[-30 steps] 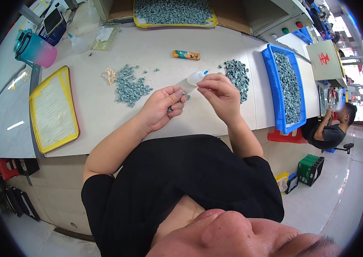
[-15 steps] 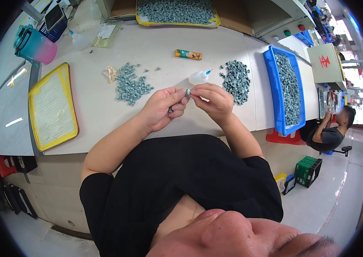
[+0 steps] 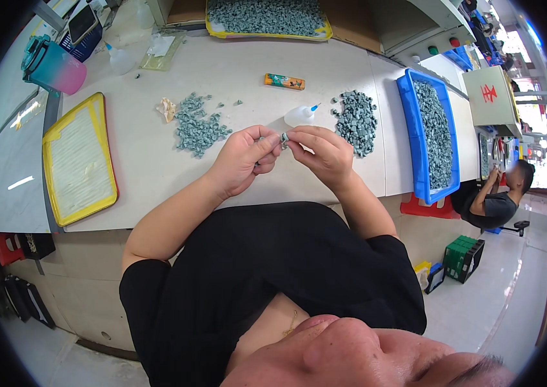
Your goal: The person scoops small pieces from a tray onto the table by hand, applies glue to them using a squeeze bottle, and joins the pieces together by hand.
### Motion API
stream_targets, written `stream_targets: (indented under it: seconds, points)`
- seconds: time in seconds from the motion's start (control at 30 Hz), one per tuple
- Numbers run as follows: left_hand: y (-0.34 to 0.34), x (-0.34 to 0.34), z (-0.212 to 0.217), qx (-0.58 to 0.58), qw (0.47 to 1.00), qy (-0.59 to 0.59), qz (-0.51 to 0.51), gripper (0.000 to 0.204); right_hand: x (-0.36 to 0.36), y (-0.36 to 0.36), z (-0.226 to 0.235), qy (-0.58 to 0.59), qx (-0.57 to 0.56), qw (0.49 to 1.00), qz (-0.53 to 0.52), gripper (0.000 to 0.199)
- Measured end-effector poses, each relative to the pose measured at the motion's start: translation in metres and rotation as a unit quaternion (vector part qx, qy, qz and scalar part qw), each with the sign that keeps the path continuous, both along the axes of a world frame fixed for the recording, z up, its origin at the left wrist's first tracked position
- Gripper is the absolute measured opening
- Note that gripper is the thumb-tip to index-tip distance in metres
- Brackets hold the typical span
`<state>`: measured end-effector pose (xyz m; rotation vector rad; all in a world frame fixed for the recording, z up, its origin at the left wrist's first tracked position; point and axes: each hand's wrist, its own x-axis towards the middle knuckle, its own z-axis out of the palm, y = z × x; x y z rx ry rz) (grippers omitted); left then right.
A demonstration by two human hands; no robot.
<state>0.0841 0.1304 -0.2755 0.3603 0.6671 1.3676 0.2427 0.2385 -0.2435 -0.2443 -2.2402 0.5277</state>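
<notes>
Hands are seen meeting above the white table (image 3: 157, 168) in the head view. A small grey part (image 3: 284, 138) is pinched between the fingertips of the left hand (image 3: 240, 160) and the right hand (image 3: 320, 152); both hands are closed on it, with the other fingers curled in. The part is held just above the table surface, near its front edge and directly before the person's chest.

Just beyond the hands, a small white glue bottle (image 3: 300, 115) with a blue tip is found lying on its side on the table. A heap of grey parts (image 3: 197, 125) is noted to the left of the bottle, and a second heap (image 3: 356, 120) to the right of it; both lie apart from the hands. An orange lighter (image 3: 284, 81) is seen farther back.

A yellow tray (image 3: 77, 161) with a white lining is placed at the left of the table. A blue bin (image 3: 432, 133) filled with grey parts is set at the right. A teal and pink jug (image 3: 53, 64) stands at the far left corner. Another person (image 3: 494, 193) is seated on the floor side at the right.
</notes>
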Motion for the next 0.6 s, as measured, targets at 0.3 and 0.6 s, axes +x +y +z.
stream_targets:
  seconds: [0.3,0.6]
  points:
    - [0.000,-0.002,0.005,-0.030,0.997,-0.058,-0.041,0.014,0.005,0.005,-0.007,-0.011,0.005,0.999,0.037,0.026]
    - [0.000,-0.003,-0.001,-0.021,0.992,-0.103,-0.073,0.015,0.007,0.012,-0.008,-0.023,0.094,0.991,0.095,0.033]
